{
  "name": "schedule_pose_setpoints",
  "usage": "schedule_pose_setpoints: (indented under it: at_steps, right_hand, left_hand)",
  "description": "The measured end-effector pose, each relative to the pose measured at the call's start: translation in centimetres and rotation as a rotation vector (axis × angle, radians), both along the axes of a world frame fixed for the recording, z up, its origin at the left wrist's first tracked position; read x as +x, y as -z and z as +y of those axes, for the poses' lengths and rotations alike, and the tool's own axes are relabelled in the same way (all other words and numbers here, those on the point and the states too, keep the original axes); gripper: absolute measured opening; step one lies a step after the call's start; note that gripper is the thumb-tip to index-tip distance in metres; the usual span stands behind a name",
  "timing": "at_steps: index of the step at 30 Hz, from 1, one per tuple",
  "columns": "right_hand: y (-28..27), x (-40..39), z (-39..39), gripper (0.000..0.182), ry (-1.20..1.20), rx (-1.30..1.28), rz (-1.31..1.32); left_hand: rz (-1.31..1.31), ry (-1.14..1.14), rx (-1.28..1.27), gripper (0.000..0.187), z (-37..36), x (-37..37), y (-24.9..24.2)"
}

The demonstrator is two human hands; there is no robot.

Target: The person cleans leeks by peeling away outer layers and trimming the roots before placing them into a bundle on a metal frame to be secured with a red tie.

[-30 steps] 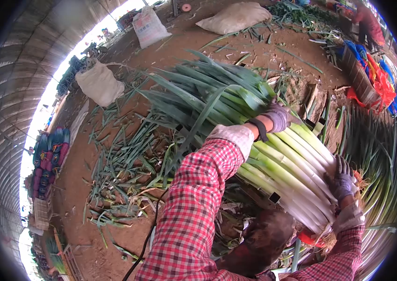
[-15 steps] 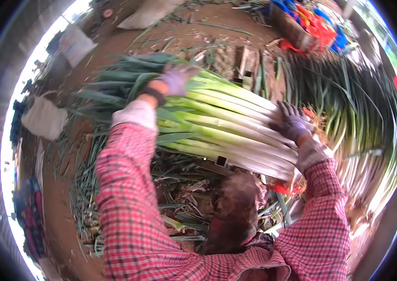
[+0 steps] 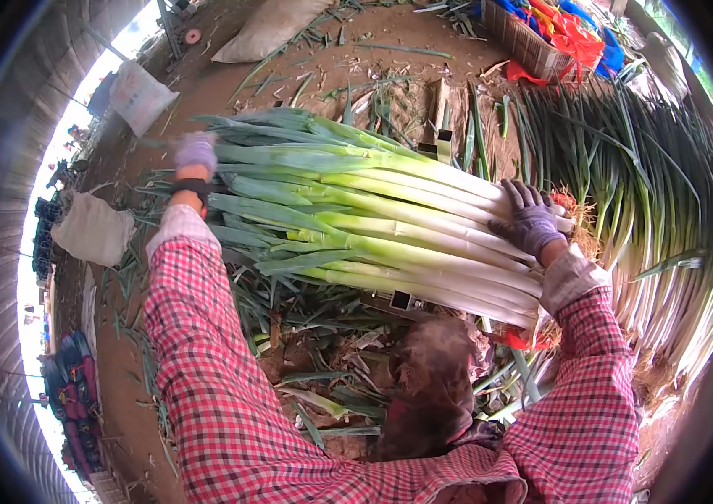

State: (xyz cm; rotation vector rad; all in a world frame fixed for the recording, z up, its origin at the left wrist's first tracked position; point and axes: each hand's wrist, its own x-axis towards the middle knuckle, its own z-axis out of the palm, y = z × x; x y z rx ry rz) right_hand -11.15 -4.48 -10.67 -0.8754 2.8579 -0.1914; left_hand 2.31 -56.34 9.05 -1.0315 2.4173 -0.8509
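Observation:
A wide bundle of long green onions (image 3: 390, 210) lies across a low metal frame (image 3: 404, 300) in front of me, green leaves to the left, white stems and roots to the right. My right hand (image 3: 528, 220), in a purple-grey glove, rests flat on the white stems near the root end with its fingers spread. At the leaf tips on the far left is my left hand (image 3: 195, 151), gloved too and smeared by motion; whether its fingers hold any leaves cannot be made out. Red material (image 3: 524, 338) shows under the root end.
To the right lies a large pile of green onions (image 3: 642, 202). A crate (image 3: 533, 42) with red and blue material stands at the back right. Pale sacks (image 3: 96, 228) lie on the left and a beige sack (image 3: 268, 29) at the back. Loose leaves (image 3: 323, 395) litter the soil.
My left hand has moved left along the bundle, from mid-leaf out to the leaf tips. My right hand stays on the white stems. The leaves now lie straighter.

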Motion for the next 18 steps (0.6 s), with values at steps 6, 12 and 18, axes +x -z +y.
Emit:
schedule_pose_setpoints:
  at_steps: [6,12,18]
  right_hand:
    - [-0.6,0.4,0.0,0.092,-0.012,-0.008,-0.022]
    - [-1.6,0.9,0.4,0.044,-0.049,-0.343,-0.041]
    - [2.3,0.0,0.1,0.093,0.024,-0.238,0.074]
  left_hand:
    - [0.215,0.807,-0.185,0.052,2.5,-1.4,2.9]
    - [0.247,0.943,0.313,0.072,11.7,-2.6,15.9]
    - [-0.007,0.784,0.265,0.079,10.3,-4.3,15.1]
